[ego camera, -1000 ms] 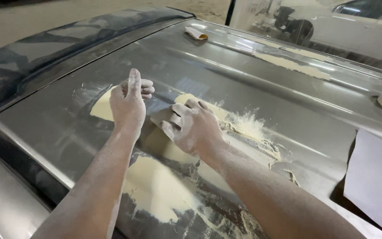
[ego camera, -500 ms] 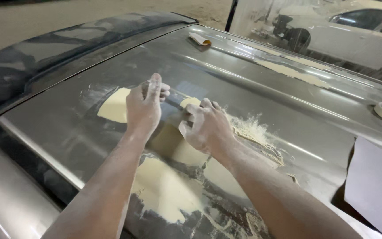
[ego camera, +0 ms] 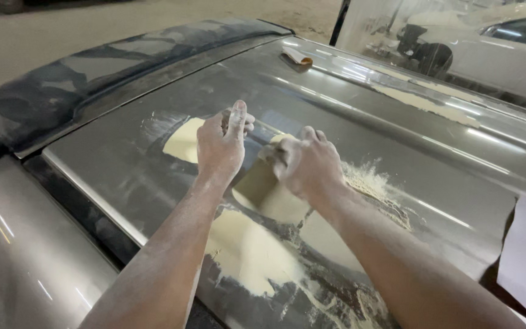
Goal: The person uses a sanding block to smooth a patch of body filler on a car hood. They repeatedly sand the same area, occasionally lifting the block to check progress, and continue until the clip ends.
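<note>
Head view, the only one: your left hand (ego camera: 220, 146) and right hand (ego camera: 308, 164) both press a flat sanding block (ego camera: 262, 137) against the grey metal car roof panel (ego camera: 397, 134); left fingers lie closed and flat over the far end, index stretched forward; right fingers curl shut over the near end; most of the block sits hidden under the palms, so you cannot tell how squarely it lies.

Directly under and just behind the grip: pale yellow body filler patches (ego camera: 248, 250), one reaching out past your left knuckles; loose yellow sanding dust (ego camera: 375, 186) heaped just right of your right wrist.

Risks, as judged: lean harder on one hand and the block tips, its edge gouging the filler or cutting through to bare metal at the feathered border; dust dragged back under the block could clog the paper and score the surface; dusty palms may slip off the block.

Well beyond the grip, near the far roof edge: a small folded tan sandpaper piece (ego camera: 298, 57); out of the stroke.
</note>
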Motion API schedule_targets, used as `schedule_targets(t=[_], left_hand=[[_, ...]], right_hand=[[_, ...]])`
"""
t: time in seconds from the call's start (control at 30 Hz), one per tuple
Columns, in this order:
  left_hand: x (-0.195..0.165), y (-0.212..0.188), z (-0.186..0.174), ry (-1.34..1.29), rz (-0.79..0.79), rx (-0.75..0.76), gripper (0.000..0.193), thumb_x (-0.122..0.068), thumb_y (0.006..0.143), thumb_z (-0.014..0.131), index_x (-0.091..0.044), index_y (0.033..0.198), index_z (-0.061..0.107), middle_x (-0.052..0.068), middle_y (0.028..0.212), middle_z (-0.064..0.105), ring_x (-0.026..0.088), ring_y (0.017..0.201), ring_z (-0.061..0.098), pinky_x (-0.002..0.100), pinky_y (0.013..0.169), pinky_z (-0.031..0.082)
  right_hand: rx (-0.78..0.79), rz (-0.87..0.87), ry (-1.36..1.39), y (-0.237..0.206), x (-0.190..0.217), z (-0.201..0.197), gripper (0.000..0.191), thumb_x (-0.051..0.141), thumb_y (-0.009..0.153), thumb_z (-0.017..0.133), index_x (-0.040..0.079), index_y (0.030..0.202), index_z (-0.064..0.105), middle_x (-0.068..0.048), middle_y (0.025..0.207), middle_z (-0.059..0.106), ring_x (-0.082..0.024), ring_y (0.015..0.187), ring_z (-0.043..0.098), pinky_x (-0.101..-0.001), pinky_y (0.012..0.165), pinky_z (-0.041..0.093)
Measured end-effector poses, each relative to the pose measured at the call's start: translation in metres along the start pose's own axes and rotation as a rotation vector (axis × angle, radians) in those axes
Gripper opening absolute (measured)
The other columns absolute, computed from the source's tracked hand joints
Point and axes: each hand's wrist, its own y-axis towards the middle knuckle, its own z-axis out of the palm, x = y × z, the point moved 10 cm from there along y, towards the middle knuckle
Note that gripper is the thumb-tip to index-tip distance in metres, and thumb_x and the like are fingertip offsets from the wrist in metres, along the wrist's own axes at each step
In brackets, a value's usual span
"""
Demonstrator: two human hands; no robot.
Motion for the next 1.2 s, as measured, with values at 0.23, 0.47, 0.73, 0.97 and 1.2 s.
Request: schedule_targets(t=[0.23, 0.47, 0.73, 0.97, 1.2], left_hand=[[-0.001, -0.001, 0.000, 0.019, 0.041, -0.008, 0.055, -0.053, 0.101, 0.054, -0.004, 0.094, 0.078, 0.004, 0.079, 0.076, 0.013, 0.075, 0.071, 0.030, 0.073, 0.056], [0.000, 0.000, 0.004, 0.009, 0.066, 0.005, 0.055, -0.051, 0.103, 0.052, -0.004, 0.094, 0.078, 0.005, 0.079, 0.075, 0.013, 0.075, 0.070, 0.030, 0.073, 0.055], [-0.001, -0.001, 0.008, -0.056, 0.072, 0.006, 0.053, -0.048, 0.104, 0.054, -0.001, 0.094, 0.077, 0.006, 0.079, 0.075, 0.013, 0.074, 0.070, 0.030, 0.073, 0.057], [-0.003, -0.001, 0.012, -0.049, 0.104, 0.028, 0.053, -0.047, 0.105, 0.054, 0.000, 0.094, 0.076, 0.008, 0.080, 0.076, 0.014, 0.076, 0.071, 0.030, 0.074, 0.057], [-0.002, 0.000, 0.006, -0.063, 0.100, 0.000, 0.054, -0.048, 0.105, 0.053, 0.000, 0.095, 0.076, 0.008, 0.080, 0.076, 0.014, 0.075, 0.071, 0.029, 0.074, 0.057]], right_hand=[[0.125, -0.162, -0.123, -0.015, 0.025, 0.027, 0.049, 0.054, 0.098, 0.049, 0.018, 0.128, 0.065, -0.016, 0.128, 0.058, -0.029, 0.117, 0.056, -0.0459, 0.100, 0.050], [0.051, -0.110, -0.143, -0.004, 0.008, 0.014, 0.052, 0.057, 0.098, 0.049, 0.018, 0.130, 0.064, -0.018, 0.128, 0.061, -0.029, 0.117, 0.057, -0.0462, 0.096, 0.053], [0.166, -0.053, -0.231, -0.001, -0.001, 0.024, 0.057, 0.058, 0.101, 0.047, 0.012, 0.131, 0.063, -0.015, 0.121, 0.064, -0.026, 0.116, 0.060, -0.0446, 0.101, 0.053], [-0.233, -0.417, -0.383, -0.031, 0.053, 0.003, 0.051, 0.062, 0.091, 0.048, 0.020, 0.110, 0.071, -0.016, 0.116, 0.068, -0.032, 0.109, 0.062, -0.0500, 0.093, 0.053], [0.056, -0.001, -0.063, -0.007, 0.000, 0.000, 0.048, 0.056, 0.101, 0.047, 0.024, 0.128, 0.069, -0.009, 0.125, 0.069, -0.023, 0.121, 0.061, -0.0424, 0.107, 0.052]])
